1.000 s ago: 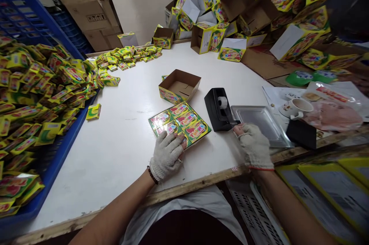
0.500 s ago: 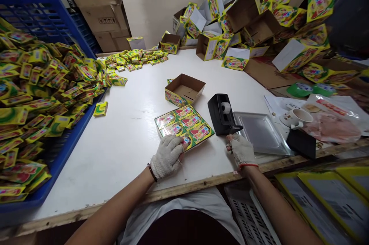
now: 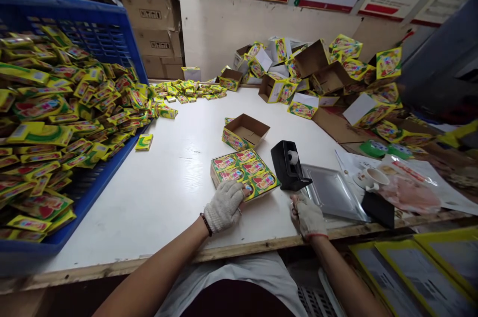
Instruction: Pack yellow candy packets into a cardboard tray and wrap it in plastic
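My left hand (image 3: 224, 206), in a white knitted glove with bare fingertips, grips the near corner of a square yellow-green block of small printed boxes (image 3: 257, 167). The block lies flat on the white table. My right hand (image 3: 308, 215), gloved the same way, is near the table's front edge just below the black tape dispenser (image 3: 286, 165). Its fingers are curled together; what they may hold is too small to make out. Behind the block stands an open printed carton (image 3: 244, 133), brown inside. A lone small box (image 3: 144, 142) lies to the left.
A blue crate (image 3: 108, 192) heaped with small boxes leans at the left. Loose boxes (image 3: 190, 89) lie along the back. Empty cartons (image 3: 311, 60) pile up at the back right. A metal tray (image 3: 334, 190), a mug (image 3: 370, 179) and a plastic bag (image 3: 409, 190) stand right.
The view has tilted up, so wall posters show and the table items sit lower. My left hand stays on the block; my right hand remains beside the dispenser with its fingers curled.
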`<state>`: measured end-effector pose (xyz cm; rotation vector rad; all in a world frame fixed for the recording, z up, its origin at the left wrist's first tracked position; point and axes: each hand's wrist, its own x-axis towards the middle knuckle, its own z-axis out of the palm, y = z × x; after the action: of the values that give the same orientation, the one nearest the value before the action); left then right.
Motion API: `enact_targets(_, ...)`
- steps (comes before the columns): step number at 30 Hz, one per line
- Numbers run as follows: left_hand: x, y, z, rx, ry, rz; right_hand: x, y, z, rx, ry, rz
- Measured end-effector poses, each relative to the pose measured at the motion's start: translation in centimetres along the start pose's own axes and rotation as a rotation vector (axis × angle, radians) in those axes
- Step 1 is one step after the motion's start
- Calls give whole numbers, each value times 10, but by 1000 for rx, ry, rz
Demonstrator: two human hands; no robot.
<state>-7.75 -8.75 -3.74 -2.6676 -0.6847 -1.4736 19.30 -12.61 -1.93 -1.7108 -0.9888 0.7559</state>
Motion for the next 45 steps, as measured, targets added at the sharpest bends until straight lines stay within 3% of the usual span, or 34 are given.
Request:
enact_targets(2, -1, -1, 2, -15, 22, 4, -22, -8, 11, 35, -74, -9)
enact_targets(5, -5, -3, 6, -20, 51, 6, -51, -22, 32, 112, -301, -7)
enact_targets(9, -12, -9, 13, 37, 35, 17, -63, -35, 57, 96, -491, -21)
enact_targets(14, -9, -6, 3, 151, -106, 40, -53, -29, 69, 41, -506, 26)
enact_targets(16, -2, 1, -4, 145, -165, 6, -50, -22, 71, 121, -531, 98)
enact_targets(19, 10, 10, -4, 135, -151, -102, -50, -11, 71, 293, -621, 292)
enact_targets(22, 14, 17, 8, 215, -112, -230, -50, -6, 65, 320, -684, 428)
enact_targets(27, 15, 25, 11, 224, -158, -233, -44, -16, 56, 316, -485, 503)
enact_targets(30, 32, 7, -7, 73, -144, -373, -29, -26, 55, 225, -425, 369)
enact_targets(34, 59, -47, -34, -175, 32, -936, -4, -42, 53, 39, -378, 152)
enact_targets(36, 57, -63, -43, -288, 4, -1063, 1, -47, 50, -2, -268, 44)
enact_targets(37, 50, -64, -45, -320, -12, -1081, -1, -48, 49, -55, -209, -75)
enact_targets(39, 29, -49, -42, -346, -22, -1099, -11, -45, 49, -248, -140, -447)
enact_targets(42, -11, -1, -24, -356, 30, -1129, -34, -27, 57, -665, -181, -1036)
enact_targets(45, -38, 34, -5, -265, 204, -979, -49, -4, 68, -846, -169, -1252)
